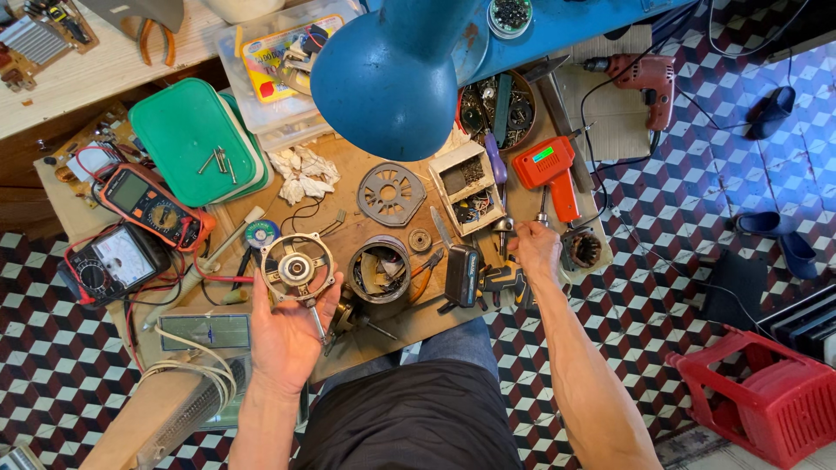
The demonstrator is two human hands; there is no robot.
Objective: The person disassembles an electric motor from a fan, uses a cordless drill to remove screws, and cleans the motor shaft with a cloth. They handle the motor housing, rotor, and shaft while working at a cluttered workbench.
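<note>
Left hand (287,331) lay palm-up, fingers half-curled, cradling the round motor end cover (297,268) at the worktop's (366,222) 7 o'clock edge, its shaft pointing toward 5 o'clock, while right hand (535,252), at 3 o'clock, was pinched shut on a thin metal tool (505,224) beside the orange soldering gun (551,170).

Lamp shade (387,74) hides the bench middle behind it. Pliers (155,42) half covered at top edge. Right hand (535,248) closed on sth too small to tell. Stool (766,405) cut off bottom-right. Parts in bowl (496,109) too tiny to ID.
</note>
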